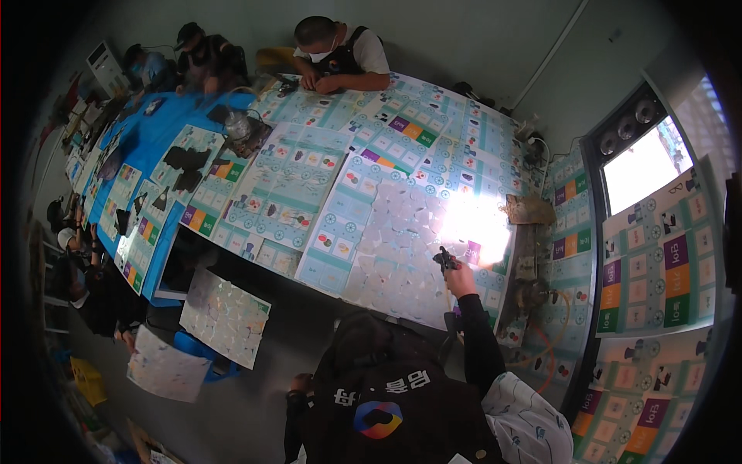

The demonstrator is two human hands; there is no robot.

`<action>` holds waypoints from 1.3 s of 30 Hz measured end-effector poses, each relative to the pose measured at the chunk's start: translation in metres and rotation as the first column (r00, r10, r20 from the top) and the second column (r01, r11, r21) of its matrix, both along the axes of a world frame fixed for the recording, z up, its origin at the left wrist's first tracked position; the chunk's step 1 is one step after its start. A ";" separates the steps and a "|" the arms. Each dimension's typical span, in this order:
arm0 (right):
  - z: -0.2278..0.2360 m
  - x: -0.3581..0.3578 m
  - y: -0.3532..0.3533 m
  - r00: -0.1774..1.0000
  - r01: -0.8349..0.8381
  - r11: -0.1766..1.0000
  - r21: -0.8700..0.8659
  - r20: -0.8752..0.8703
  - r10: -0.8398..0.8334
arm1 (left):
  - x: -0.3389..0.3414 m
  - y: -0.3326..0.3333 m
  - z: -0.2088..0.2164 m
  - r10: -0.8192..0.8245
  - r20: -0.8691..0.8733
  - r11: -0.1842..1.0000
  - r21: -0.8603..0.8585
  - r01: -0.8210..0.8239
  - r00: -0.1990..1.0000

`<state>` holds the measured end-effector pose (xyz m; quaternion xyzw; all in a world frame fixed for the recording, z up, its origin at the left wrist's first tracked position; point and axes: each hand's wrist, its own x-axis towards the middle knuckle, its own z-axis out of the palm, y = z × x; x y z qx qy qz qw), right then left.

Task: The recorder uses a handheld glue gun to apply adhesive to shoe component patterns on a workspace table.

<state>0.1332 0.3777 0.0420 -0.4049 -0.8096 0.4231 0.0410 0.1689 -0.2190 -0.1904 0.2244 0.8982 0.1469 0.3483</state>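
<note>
My right hand [461, 280] is closed around the handle of a small dark spray gun [444, 261], held above the near right part of the table. A thin hose [449, 300] hangs below it. Under the gun lies a large sheet [386, 271] covered with many pale, roughly round flat pieces, set close together; strong glare whitens its far right part. My left hand [301, 383] hangs low beside my dark apron [379, 387], away from the table. It is in shadow and its fingers do not show clearly.
Printed sheets [282, 178] cover the table. A person [340, 58] works across it; others sit along the blue table [154, 127]. A piece-covered board [226, 315] rests on a blue stool [205, 359]. At right are a compressor-like device [532, 294], hoses [568, 313] and a bright window [648, 166].
</note>
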 end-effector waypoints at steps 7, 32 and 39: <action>0.014 -0.001 -0.005 0.999 -0.020 0.999 0.040 0.052 0.018 | 0.001 -0.006 -0.011 0.053 0.066 0.998 -0.022 -0.051 0.996; 0.022 -0.038 -0.022 0.995 -0.098 0.995 0.011 -0.021 0.099 | 0.014 -0.006 0.003 0.101 0.083 0.995 -0.014 -0.100 0.991; 0.002 -0.032 -0.012 0.972 -0.203 0.931 0.302 -0.052 0.229 | 0.012 0.000 -0.001 0.085 -0.023 0.995 -0.046 -0.086 0.996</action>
